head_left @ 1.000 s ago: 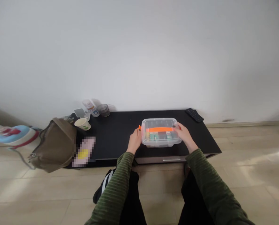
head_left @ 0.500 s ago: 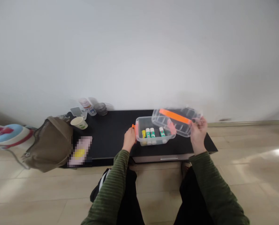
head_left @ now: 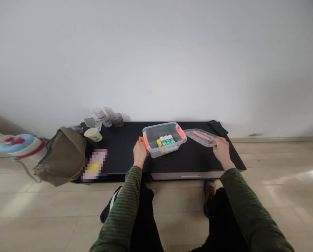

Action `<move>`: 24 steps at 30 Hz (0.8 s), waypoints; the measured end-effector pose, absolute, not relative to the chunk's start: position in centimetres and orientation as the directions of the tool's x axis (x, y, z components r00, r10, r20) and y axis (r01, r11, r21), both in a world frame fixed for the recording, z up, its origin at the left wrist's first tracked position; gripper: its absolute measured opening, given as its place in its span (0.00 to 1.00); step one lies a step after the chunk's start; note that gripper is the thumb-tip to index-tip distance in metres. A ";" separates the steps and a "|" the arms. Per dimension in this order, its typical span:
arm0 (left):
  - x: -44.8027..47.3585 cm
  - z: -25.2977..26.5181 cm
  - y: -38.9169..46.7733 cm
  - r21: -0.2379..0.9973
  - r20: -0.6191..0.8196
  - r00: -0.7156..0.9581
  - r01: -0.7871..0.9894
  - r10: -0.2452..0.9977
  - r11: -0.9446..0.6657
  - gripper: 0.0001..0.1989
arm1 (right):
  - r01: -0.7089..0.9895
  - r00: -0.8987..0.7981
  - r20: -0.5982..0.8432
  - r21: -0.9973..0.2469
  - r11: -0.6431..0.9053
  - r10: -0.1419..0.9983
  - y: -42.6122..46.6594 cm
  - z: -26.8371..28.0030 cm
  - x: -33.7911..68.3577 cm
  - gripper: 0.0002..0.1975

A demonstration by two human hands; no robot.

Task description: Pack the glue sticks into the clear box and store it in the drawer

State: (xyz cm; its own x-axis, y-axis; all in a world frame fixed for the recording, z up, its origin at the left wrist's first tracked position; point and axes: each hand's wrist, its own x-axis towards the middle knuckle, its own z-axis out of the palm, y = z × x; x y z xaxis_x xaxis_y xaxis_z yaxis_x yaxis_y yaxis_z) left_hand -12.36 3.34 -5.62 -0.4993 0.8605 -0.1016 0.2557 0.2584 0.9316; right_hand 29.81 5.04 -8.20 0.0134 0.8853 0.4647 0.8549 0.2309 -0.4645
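Note:
A clear plastic box (head_left: 155, 129) with orange latches stands on the black cabinet (head_left: 122, 157), its top uncovered. Inside lie several glue sticks (head_left: 167, 140), green and white, with a yellow one at the left end. My left hand (head_left: 140, 153) is closed on the orange latch at the box's left end; the box looks slightly tilted. To the right of the box, my right hand (head_left: 221, 148) grips the clear lid (head_left: 202, 139) with its orange handle by the right edge. The lid is low over the cabinet top; whether it touches the surface I cannot tell.
A black remote or keypad (head_left: 217, 127) lies at the back right. On the left are a paper cup (head_left: 93, 134), a glass (head_left: 116, 120), a spray bottle (head_left: 103, 117), a brown bag (head_left: 64, 157) and a blue-topped bottle (head_left: 22, 145). The wall rises directly behind the cabinet.
My right hand has lowered the lid to the right, away from over the box. The box has turned and shifted left with my left hand, and the glue sticks inside have slid together.

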 end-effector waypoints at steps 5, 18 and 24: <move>-12.6 -5.3 3.0 0.915 -0.103 -0.470 0.301 0.877 0.269 0.16 | 0.929 0.054 0.345 -0.363 0.080 0.937 5.2 -9.9 31.1 0.25; -12.5 -4.3 1.3 0.835 0.052 -0.455 0.508 0.889 0.211 0.19 | 0.830 0.030 0.488 -0.499 0.250 0.872 5.8 -6.2 24.4 0.20; -10.6 -3.7 -0.5 0.776 0.188 -0.343 0.626 0.920 0.075 0.21 | 0.768 -0.197 0.255 -0.560 0.310 0.947 5.1 -3.4 13.9 0.16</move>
State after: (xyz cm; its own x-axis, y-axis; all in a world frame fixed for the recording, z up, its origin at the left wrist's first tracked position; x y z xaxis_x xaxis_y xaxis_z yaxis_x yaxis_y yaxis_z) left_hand -10.63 -0.46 -3.66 -0.3429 0.9204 0.1877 0.6263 0.0751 0.7760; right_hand 13.93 5.11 -3.41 -0.1965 0.9468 0.2548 0.7679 0.3102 -0.5604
